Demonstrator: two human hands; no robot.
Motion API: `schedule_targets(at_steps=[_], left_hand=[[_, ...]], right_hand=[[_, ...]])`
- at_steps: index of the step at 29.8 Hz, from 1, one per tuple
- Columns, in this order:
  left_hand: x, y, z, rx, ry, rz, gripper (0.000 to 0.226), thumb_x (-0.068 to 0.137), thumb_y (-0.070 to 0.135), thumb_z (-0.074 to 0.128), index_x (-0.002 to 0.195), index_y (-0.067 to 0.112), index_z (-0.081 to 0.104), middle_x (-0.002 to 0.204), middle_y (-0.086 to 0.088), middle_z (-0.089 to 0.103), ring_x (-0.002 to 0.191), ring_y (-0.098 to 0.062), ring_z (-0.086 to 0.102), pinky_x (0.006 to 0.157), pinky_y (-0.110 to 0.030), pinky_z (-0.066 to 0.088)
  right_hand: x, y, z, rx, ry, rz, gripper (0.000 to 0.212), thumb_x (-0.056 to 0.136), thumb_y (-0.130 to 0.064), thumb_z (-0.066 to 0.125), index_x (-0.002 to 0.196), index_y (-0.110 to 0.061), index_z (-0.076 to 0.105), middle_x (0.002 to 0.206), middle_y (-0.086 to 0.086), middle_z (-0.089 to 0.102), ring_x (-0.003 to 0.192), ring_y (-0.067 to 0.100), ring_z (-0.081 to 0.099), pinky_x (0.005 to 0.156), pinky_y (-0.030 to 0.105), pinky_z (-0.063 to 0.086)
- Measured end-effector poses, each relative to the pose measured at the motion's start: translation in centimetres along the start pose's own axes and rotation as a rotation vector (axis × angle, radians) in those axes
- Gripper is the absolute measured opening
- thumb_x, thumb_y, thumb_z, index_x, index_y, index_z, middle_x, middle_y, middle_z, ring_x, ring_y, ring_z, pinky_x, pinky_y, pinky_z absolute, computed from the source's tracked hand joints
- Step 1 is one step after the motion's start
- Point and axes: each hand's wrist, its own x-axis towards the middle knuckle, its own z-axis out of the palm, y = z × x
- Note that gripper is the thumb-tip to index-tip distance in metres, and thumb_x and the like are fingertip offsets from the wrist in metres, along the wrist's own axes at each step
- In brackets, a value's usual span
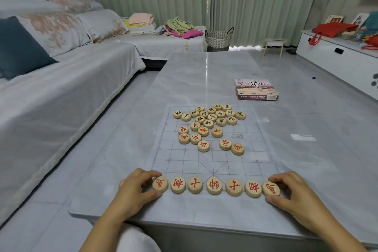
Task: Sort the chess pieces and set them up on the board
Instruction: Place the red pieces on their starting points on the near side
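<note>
A clear plastic chess board [251, 161] with faint grid lines lies on the grey table. Along its near edge runs a row of several round wooden pieces with red characters. My left hand [137, 187] pinches the leftmost red piece [160, 183] between thumb and fingers. My right hand [290, 190] pinches the rightmost red piece [270, 188] the same way. Loose red pieces [203, 146] lie scattered mid-board. A cluster of black-lettered pieces [212, 117] sits at the far end.
The chess box [255, 89] lies on the table [204, 75] beyond the board to the right. A grey sofa [61, 80] runs along the left. A wicker basket [218, 39] and a white cabinet [335, 57] stand further off.
</note>
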Motion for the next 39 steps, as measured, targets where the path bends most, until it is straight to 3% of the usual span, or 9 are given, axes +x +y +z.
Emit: schedule_targets(at_steps=[11, 19, 26, 31, 34, 39], left_hand=[[0.1, -0.2, 0.0, 0.026, -0.020, 0.010, 0.042, 0.075, 0.029, 0.074, 0.096, 0.055, 0.048, 0.092, 0.009, 0.053, 0.087, -0.008, 0.052, 0.086, -0.023, 0.040], [0.1, -0.1, 0.0, 0.026, -0.019, -0.006, 0.043, 0.076, 0.030, 0.073, 0.109, 0.046, 0.051, 0.093, 0.010, 0.053, 0.089, -0.006, 0.051, 0.091, -0.027, 0.041], [0.0, -0.1, 0.0, 0.014, 0.010, 0.003, 0.051, 0.069, 0.031, 0.079, 0.096, 0.054, 0.043, 0.093, 0.012, 0.054, 0.091, -0.006, 0.051, 0.096, -0.031, 0.039], [0.0, 0.1, -0.1, -0.056, 0.015, -0.016, 0.054, 0.057, 0.043, 0.082, 0.095, 0.053, 0.045, 0.091, 0.011, 0.055, 0.089, -0.006, 0.052, 0.090, -0.027, 0.041], [0.1, 0.0, 0.0, -0.092, 0.025, -0.041, 0.052, 0.061, 0.034, 0.083, 0.097, 0.048, 0.049, 0.091, 0.009, 0.055, 0.088, -0.009, 0.053, 0.085, -0.023, 0.042], [0.2, 0.0, 0.2, -0.173, 0.037, -0.085, 0.047, 0.063, 0.030, 0.082, 0.102, 0.036, 0.056, 0.089, 0.004, 0.058, 0.086, -0.014, 0.055, 0.072, -0.014, 0.042]], right_hand=[[-0.1, 0.0, 0.0, 0.011, -0.005, 0.004, 0.038, 0.072, -0.025, 0.077, 0.095, -0.038, 0.050, 0.102, -0.018, 0.049, 0.096, 0.002, 0.051, 0.077, 0.016, 0.038], [-0.1, -0.1, -0.2, 0.003, -0.037, 0.029, 0.040, 0.071, -0.028, 0.077, 0.098, -0.038, 0.049, 0.104, -0.018, 0.047, 0.097, 0.002, 0.051, 0.077, 0.015, 0.039], [0.0, -0.2, -0.7, 0.182, 0.013, 0.061, 0.029, 0.080, -0.019, 0.070, 0.094, -0.038, 0.053, 0.103, -0.003, 0.059, 0.093, 0.008, 0.057, 0.074, 0.019, 0.046], [1.1, -1.5, -1.0, 0.152, 0.129, 0.054, 0.018, 0.085, -0.016, 0.064, 0.099, -0.024, 0.057, 0.100, 0.001, 0.060, 0.086, 0.005, 0.054, 0.069, 0.014, 0.038], [3.1, -3.4, -1.0, 0.048, 0.127, 0.018, 0.015, 0.088, -0.022, 0.060, 0.103, -0.024, 0.056, 0.098, -0.003, 0.057, 0.082, 0.003, 0.052, 0.066, 0.012, 0.038], [9.1, -6.9, 1.0, -0.094, 0.087, -0.042, 0.030, 0.090, -0.028, 0.056, 0.117, -0.016, 0.056, 0.109, -0.001, 0.055, 0.094, 0.011, 0.053, 0.080, 0.023, 0.043]])
